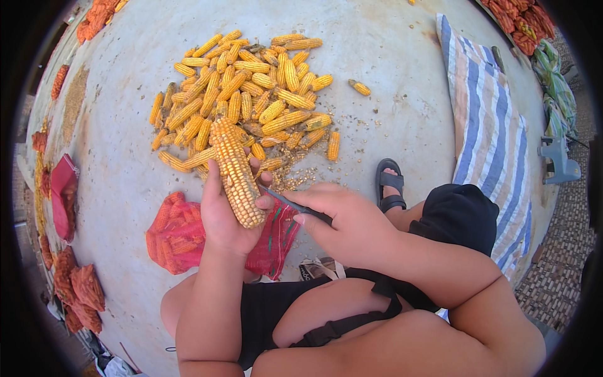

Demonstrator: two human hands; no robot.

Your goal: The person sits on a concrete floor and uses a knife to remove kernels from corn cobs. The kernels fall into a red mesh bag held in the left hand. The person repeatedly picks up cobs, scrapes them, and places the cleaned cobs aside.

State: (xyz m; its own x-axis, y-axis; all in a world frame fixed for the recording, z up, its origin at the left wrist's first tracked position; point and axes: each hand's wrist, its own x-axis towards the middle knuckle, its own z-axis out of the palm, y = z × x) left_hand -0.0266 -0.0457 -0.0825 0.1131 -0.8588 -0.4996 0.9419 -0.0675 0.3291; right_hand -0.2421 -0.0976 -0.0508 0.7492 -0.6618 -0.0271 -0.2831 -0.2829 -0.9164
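Observation:
My left hand [231, 226] grips a large ear of dried corn [233, 172], tilted with its tip pointing away from me. Its kernel rows look whole on the side facing up. In my right hand [348, 221] is a slim dark tool [297, 205], perhaps a screwdriver or awl. Its thin metal end meets the right side of the ear near the left fingers; the exact contact is hidden. Beyond both hands lies a heap of yellow corn ears [235, 89] on the concrete floor, partly covered by the held ear. Loose kernels [292, 176] are scattered beside it.
A red mesh sack [174, 231] with cobs inside rests below my left hand. One ear [359, 87] lies apart from the heap. To the right stretches a striped tarpaulin [485, 108], with a grey plastic stool [559, 160] beyond. More filled sacks [87, 287] line the left.

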